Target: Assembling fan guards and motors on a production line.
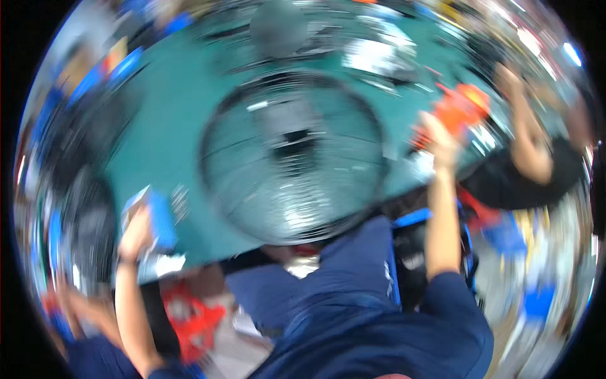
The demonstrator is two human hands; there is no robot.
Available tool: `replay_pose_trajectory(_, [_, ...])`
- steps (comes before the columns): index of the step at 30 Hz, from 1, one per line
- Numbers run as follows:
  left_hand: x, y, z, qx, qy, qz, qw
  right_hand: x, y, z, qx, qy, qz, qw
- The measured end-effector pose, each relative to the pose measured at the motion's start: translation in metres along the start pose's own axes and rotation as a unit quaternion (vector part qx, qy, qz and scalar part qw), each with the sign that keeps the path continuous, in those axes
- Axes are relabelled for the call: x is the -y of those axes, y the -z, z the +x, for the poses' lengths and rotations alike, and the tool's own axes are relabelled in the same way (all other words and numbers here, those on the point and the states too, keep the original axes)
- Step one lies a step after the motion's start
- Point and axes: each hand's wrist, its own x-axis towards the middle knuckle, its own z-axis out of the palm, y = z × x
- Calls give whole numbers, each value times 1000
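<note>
A round black fan guard [295, 218] with a grey motor housing [287, 117] lies on the green table in front of me. To its left, my left hand [140, 232] is at a small blue box [163, 222], its fingers partly hidden and smeared by motion. On the right side, my right hand [442, 144] lies against an orange-red object [468, 104], which looks like a hand tool but is too blurred to name surely. Orange-red shows on both sides of that hand. Blur hides whether its fingers are closed.
Another fan part with a dark round centre [278, 28] lies at the table's far side. Beyond the guard to the right is a pile of whitish packages [375, 57]. A co-worker's arm [527, 136] reaches in at the right. A red stool [192, 319] stands below the left.
</note>
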Motion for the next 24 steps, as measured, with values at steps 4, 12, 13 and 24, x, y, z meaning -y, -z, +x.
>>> replay_pose_trajectory(4, [14, 7, 2, 31, -31, -130, 991, 48, -26, 8, -100, 4, 74, 992])
replay_pose_trajectory(12, [-14, 19, 64, 47, -143, -119, 981, 48, -17, 12, -230, 43, 118, 965])
replay_pose_trajectory(13, [-16, 19, 70, 56, -148, -111, 981, 53, -21, 10, -231, 19, 136, 963])
replay_pose_trajectory(24, [-11, 43, 69, 123, -101, -26, 987, 43, -35, 16, -289, 110, 2, 951])
